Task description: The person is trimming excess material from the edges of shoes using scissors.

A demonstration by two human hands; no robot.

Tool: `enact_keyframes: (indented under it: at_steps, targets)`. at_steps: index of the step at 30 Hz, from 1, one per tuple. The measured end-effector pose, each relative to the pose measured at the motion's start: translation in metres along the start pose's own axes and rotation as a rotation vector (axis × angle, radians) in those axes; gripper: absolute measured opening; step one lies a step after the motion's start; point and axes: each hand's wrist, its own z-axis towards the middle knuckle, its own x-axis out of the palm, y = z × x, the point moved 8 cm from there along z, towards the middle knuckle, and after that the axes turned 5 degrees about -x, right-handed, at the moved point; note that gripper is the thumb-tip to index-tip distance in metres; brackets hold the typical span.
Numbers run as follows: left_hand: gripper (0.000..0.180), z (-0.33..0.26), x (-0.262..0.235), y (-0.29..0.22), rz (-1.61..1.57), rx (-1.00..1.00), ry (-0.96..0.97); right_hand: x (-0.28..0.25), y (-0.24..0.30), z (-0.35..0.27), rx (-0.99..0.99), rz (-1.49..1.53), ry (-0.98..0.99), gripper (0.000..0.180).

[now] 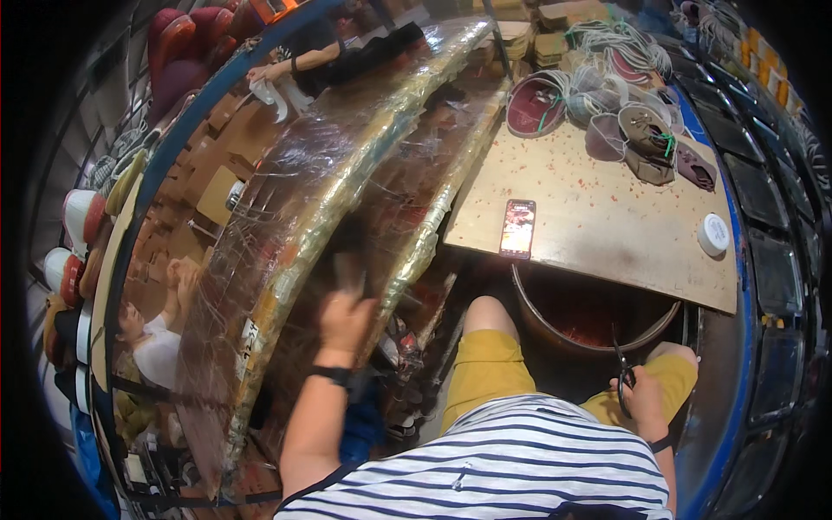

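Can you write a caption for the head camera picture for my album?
Seated person's right hand holds scissors; left hand reaches toward plastic-wrapped shelves.

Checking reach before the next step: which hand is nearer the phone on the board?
Right, I'd say, though it's close. The right hand, holding scissors, sits below and right of the phone; the left hand is farther, lower left, by the plastic-wrapped rack.

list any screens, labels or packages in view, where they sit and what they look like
phone: lies flat at the near edge of the wooden board, slim dark rectangle, screen lit in red and orange.
round tub: on the board's right edge, small white disc-shaped lid.
label: on the clear-wrapped rack, left of the left hand, small white tag with dark print.
cartons: stacked beyond the board at the top, brown cardboard.
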Motion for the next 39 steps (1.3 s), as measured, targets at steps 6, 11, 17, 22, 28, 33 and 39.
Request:
enact_keyframes:
  at_steps: [6, 11, 17, 22, 28, 33, 39]
  targets:
    - [0.058, -0.123, -0.089, 0.309, 0.487, -0.665, 0.379, 0.006, 0.019, 0.008, 0.048, 0.043, 0.115, 0.045]
    - [0.028, -0.101, -0.064, 0.333, 0.831, -0.350, 0.395, -0.001, 0.014, 0.011, 0.034, 0.033, 0.090, 0.048]
    - [0.008, -0.001, 0.087, 0.065, 0.046, -0.094, 0.213, -0.053, -0.044, -0.016, 0.114, 0.070, -0.199, 0.028]
    - [0.011, 0.004, 0.159, -0.110, -0.117, 0.283, 0.324, -0.133, -0.132, -0.081, 0.340, -0.083, -0.502, 0.012]
    - [0.022, -0.041, 0.226, -0.214, -0.322, 0.505, 0.575, -0.215, -0.273, -0.271, 1.008, -0.465, -0.677, 0.029]
    - [0.050, -0.101, 0.251, -0.242, -0.273, 0.696, 0.850, -0.240, -0.319, -0.451, 1.554, -0.510, -0.757, 0.027]
    - [0.053, -0.106, 0.252, -0.239, -0.226, 0.655, 0.848, -0.222, -0.335, -0.556, 1.625, -0.457, -0.710, 0.042]
